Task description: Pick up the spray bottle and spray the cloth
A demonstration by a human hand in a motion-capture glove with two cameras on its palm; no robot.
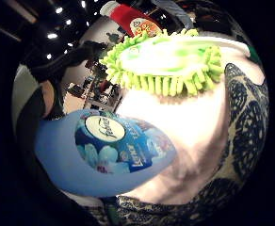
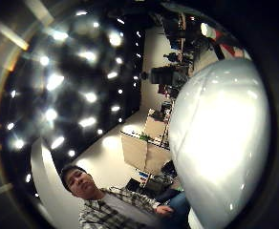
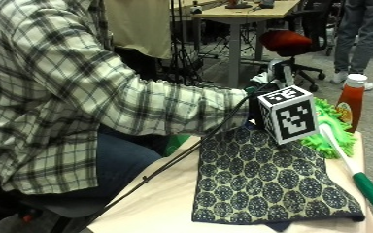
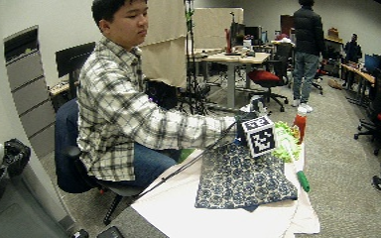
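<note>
Black glove fabric is all that shows of the right hand beside the marker cube, so I cannot tell how its fingers are set or whether they have closed on anything. The blue Febreze spray bottle lies right up against the palm, filling much of both palm views. Its sprayer head seems to stand above the hand at the far edge of the table. The navy patterned cloth lies flat on the near side of the hand. A lime-green microfibre duster lies just beyond the cloth, and a ketchup bottle stands behind the duster.

The step in hand looks like getting the bottle up and aimed. To do it well, seat the trigger under a finger, keep the bottle upright, then turn the nozzle towards the middle of the cloth and away from the duster.
</note>
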